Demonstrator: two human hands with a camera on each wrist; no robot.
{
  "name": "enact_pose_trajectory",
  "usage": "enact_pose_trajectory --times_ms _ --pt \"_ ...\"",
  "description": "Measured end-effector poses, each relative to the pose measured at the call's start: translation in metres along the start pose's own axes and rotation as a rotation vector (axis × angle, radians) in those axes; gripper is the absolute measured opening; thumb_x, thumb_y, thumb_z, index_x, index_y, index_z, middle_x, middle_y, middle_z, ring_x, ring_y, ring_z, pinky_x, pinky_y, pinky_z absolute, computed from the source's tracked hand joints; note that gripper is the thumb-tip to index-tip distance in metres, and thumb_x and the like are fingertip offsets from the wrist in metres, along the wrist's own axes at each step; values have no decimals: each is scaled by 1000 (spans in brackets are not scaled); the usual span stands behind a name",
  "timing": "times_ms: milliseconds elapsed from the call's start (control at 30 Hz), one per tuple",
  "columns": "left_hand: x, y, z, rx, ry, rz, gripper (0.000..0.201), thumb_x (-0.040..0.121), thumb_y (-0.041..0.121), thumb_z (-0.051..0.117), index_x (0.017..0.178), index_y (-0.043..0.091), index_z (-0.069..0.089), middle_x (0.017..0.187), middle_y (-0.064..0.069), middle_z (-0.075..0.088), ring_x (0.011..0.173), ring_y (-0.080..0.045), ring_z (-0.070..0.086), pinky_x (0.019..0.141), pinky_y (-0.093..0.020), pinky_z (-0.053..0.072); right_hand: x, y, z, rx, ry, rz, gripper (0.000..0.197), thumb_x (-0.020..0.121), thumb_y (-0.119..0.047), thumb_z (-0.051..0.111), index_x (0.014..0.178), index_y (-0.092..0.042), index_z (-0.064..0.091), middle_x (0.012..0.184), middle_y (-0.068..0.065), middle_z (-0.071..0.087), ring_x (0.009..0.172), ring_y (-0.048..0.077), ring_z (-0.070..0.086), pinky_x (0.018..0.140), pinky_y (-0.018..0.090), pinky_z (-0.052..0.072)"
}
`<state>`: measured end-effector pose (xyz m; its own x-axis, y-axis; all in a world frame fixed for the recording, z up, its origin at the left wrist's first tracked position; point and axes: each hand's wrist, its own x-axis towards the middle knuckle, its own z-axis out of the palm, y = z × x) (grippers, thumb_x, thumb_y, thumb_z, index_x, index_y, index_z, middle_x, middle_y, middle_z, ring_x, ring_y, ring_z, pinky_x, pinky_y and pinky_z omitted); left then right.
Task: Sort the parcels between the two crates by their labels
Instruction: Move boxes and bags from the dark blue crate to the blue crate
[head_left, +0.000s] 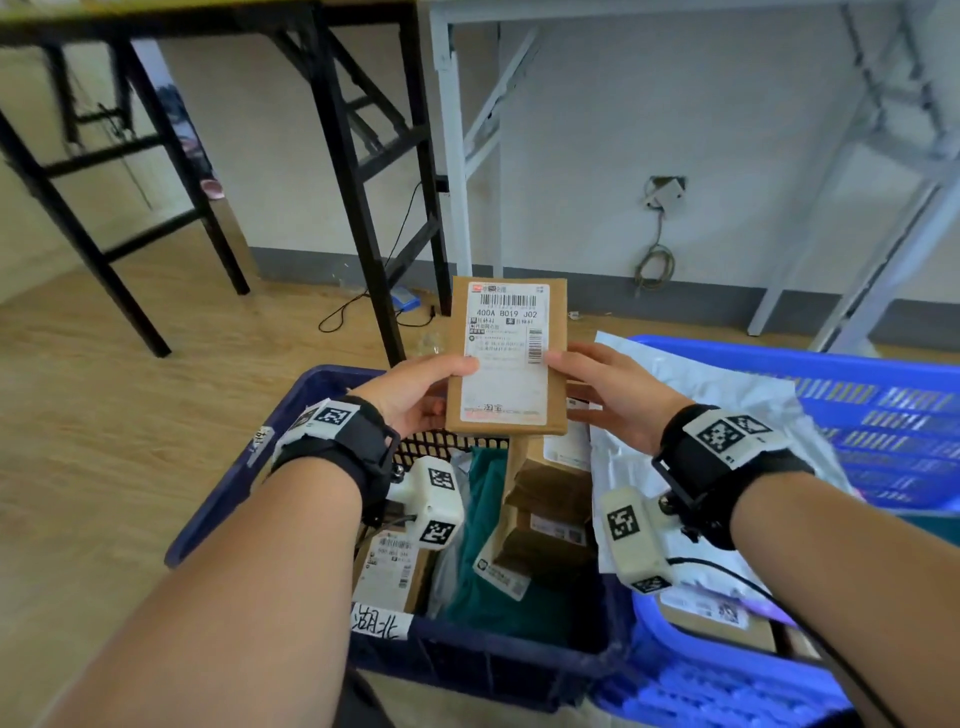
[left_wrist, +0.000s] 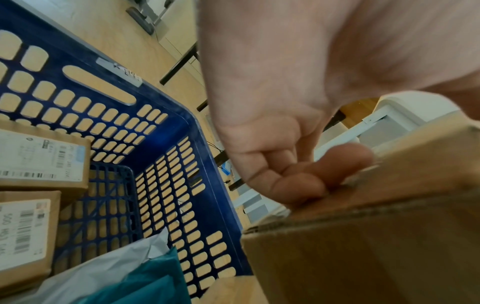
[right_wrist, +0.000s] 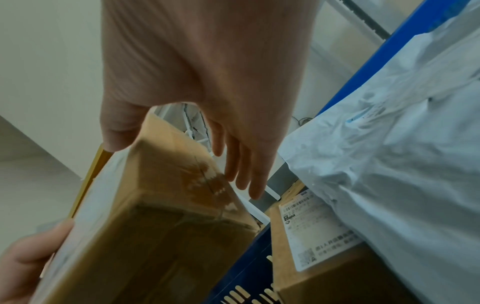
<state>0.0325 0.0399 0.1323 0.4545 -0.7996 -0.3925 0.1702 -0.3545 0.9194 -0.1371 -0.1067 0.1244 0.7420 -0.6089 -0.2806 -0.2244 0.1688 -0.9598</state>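
Note:
I hold a brown cardboard parcel (head_left: 506, 358) upright above the crates, its white shipping label facing me. My left hand (head_left: 431, 389) grips its left edge, with the thumb on the label and curled fingers (left_wrist: 306, 183) behind the box (left_wrist: 389, 236). My right hand (head_left: 597, 384) pinches the right edge: the thumb lies on the label, and straight fingers (right_wrist: 244, 170) reach behind the parcel (right_wrist: 155, 216). Below stands a dark blue crate (head_left: 291, 410) with a handwritten tag (head_left: 382, 621). A lighter blue crate (head_left: 831, 364) stands to its right.
The dark crate (left_wrist: 166, 127) holds labelled brown boxes (left_wrist: 39, 158), a teal bag (head_left: 483, 571) and a grey bag. A white mailer (head_left: 727, 405) and a brown box (right_wrist: 311, 246) lie in the light crate. Black table legs (head_left: 363, 208), a white frame (head_left: 457, 156) and a floor cable (head_left: 363, 306) stand beyond.

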Motion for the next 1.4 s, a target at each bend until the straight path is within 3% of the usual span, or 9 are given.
enact_pose_trajectory --times_ms 100,367,767,967,1133,1200,1267,1300,1400 --pt "3 0 2 5 -23 12 25 91 32 58 114 22 59 110 -6 70 99 -22 65 91 -36 50 1 0 3 63 -7 5 51 84 -32 70 130 -19 52 111 1 71 99 16 68 80 32 55" --pt "5 -1 0 16 -35 1 35 89 33 60 121 19 57 108 -5 71 90 -19 67 71 -28 52 3 4 5 81 6 18 51 83 -31 71 129 -19 52 112 3 70 100 19 68 75 32 56" --pt "19 16 38 64 -56 24 35 87 38 63 114 16 61 112 -11 70 102 -27 61 98 -37 47 -10 0 -24 101 110 4 42 85 -39 67 122 -20 59 106 1 71 96 18 68 78 33 55" --pt "35 25 96 117 -153 41 36 85 46 64 108 18 64 103 -7 66 74 -19 54 73 -27 49 -36 -1 -73 129 245 37 36 85 -41 66 117 -24 62 101 -3 70 97 18 65 90 45 53" --pt "47 32 148 76 -212 123 50 83 53 64 118 17 65 115 -6 66 66 -15 55 63 -25 47 -59 4 -124 103 450 3 45 77 -44 72 116 -21 63 104 0 72 91 19 67 86 42 54" --pt "52 33 163 45 -173 168 54 82 56 64 120 19 61 121 -6 64 63 -13 57 58 -23 48 -69 7 -148 104 596 -40 61 68 -47 75 120 -19 59 105 2 72 84 16 67 69 32 59" --pt "58 33 174 38 -138 189 56 83 56 62 124 18 58 121 -4 64 62 -10 58 55 -21 48 -81 11 -175 43 786 -88 72 66 -47 76 127 -20 50 108 1 67 78 11 65 51 19 50" --pt "60 32 177 42 -130 195 56 84 56 61 125 17 58 119 -3 65 62 -10 58 55 -20 48 -88 14 -190 -13 877 -101 77 63 -49 75 129 -23 46 111 -1 64 83 11 66 55 22 52" --pt "67 28 182 48 -108 196 48 86 52 61 119 17 61 116 -2 68 64 -9 57 55 -19 46 -108 30 -231 -294 1094 -37 90 45 -61 69 126 -30 43 119 3 56 104 24 62 87 43 54"
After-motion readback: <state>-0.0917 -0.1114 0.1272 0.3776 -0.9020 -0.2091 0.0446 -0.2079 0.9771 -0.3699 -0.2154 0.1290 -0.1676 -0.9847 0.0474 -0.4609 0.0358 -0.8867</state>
